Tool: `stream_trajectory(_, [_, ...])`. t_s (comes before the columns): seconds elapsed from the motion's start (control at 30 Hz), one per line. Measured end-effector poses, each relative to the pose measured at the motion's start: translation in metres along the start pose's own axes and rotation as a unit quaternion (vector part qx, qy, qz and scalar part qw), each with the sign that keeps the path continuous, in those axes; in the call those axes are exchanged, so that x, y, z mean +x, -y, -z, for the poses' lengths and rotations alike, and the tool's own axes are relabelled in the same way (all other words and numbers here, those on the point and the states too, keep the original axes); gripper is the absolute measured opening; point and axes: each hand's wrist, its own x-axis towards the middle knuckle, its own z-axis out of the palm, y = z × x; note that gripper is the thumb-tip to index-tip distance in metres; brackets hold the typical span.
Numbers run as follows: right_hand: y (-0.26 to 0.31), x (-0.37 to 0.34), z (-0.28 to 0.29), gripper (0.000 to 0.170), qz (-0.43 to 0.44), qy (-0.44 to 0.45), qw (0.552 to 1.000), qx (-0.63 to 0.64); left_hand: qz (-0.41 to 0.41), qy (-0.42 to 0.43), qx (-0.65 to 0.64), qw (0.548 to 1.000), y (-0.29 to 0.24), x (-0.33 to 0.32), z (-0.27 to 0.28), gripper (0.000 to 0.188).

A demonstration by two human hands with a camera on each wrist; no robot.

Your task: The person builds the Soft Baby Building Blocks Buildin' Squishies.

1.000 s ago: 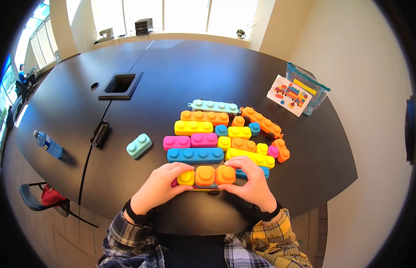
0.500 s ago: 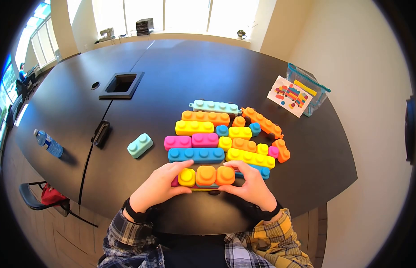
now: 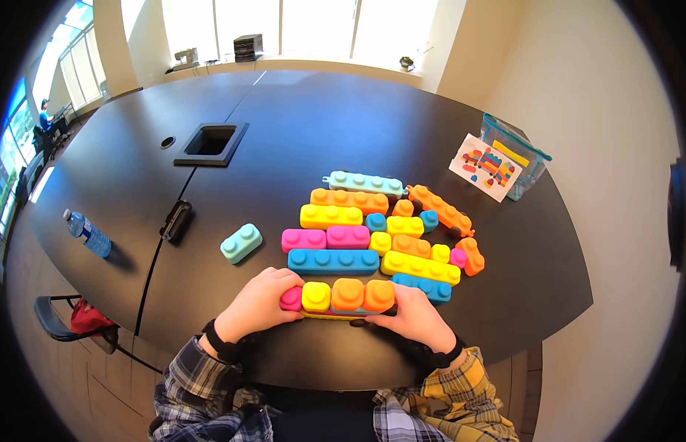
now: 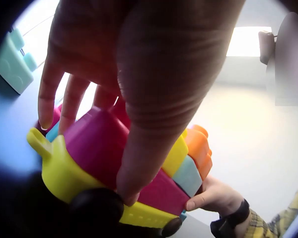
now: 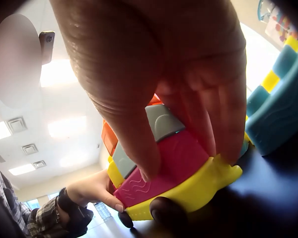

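Observation:
A built block car stands near the front edge, its top row showing a magenta block [image 3: 291, 298], a yellow block [image 3: 316, 297] and two orange blocks [image 3: 348, 295]. Both wrist views show its yellow wheeled base [image 4: 69, 178] with magenta blocks [image 5: 174, 163] above it and light grey-blue ones higher. The left hand [image 3: 260, 302] grips the car's left end, thumb on the near side and fingers on the far side. At the right end the right hand [image 3: 418, 318] holds the car the same way, thumb low on the magenta layer in the right wrist view.
Just beyond the car lie loose blocks, among them a long blue block [image 3: 333, 261], and orange [image 3: 440, 209] and light blue [image 3: 366, 183] wheeled bases. A mint block [image 3: 241, 244], black case [image 3: 176, 221] and bottle [image 3: 87, 233] lie left; a picture card [image 3: 485, 167] leans on a clear bag [image 3: 531, 158].
The left hand has shifted outward to the car's left end, uncovering more of the magenta block. The right hand has moved slightly right. The whole head view has shifted a little.

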Motion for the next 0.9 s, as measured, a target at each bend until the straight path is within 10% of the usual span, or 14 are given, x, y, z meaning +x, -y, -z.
stream_trajectory(0.3, [0.009,0.008,0.001,0.054,0.016,-0.015,0.999,0.036,0.071,0.029,0.042,0.996,-0.014,0.007,-0.003,0.053])
stream_trajectory(0.57, [0.013,0.023,0.021,0.069,0.088,-0.144,0.981,0.097,-0.038,-0.268,0.096,0.958,0.010,0.031,0.046,0.044])
stream_trajectory(0.9, [0.004,0.019,0.031,0.042,0.087,-0.106,0.988,0.076,0.174,-0.184,0.138,0.957,0.119,0.114,0.091,0.049])
